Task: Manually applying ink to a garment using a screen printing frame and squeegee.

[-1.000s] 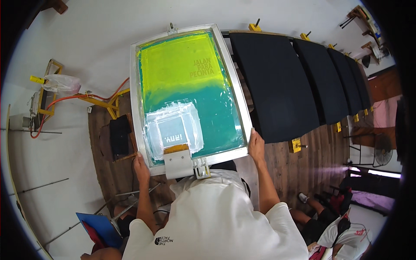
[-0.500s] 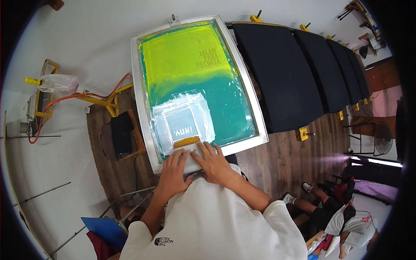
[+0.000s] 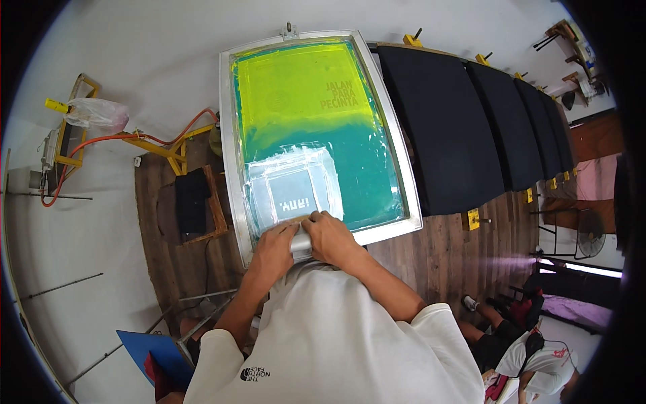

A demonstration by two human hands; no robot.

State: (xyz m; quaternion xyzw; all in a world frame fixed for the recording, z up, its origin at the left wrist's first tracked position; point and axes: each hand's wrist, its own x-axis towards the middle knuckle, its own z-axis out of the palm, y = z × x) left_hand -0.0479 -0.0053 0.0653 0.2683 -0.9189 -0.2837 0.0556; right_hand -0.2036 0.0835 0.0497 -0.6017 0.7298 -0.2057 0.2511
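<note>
Screen (image 3: 367, 185) in front of the wearer, taken as landmark. Grey squeegee (image 3: 302, 248) at its near edge, left of middle. Left hand (image 3: 274, 246) grips the squeegee's left end, fingers curled over; right hand (image 3: 330, 237) grips its right end likewise, the two close together.

Progress, as judged: white ink (image 3: 326, 176) lies spread in a rough block on the screen's near-left part, streaked with ridges at the sides, so some inking is done. Squeegee sits at the near end of that block; a pull looks finished or nearly so. Whatever lies under the screen is hidden, so the print cannot be checked. Black panels (image 3: 441, 131) run in a row to the screen's right, no print visible on them; work there seems left, if meant at all.

Writing: one short pale line (image 3: 294, 205) inside the white block, upside down to the wearer. Three brownish lines (image 3: 340, 95) upright in the yellow-green area (image 3: 286, 87) at the screen's far end. Small black logo on the wearer's white shirt (image 3: 323, 337), nearer than the screen.
</note>
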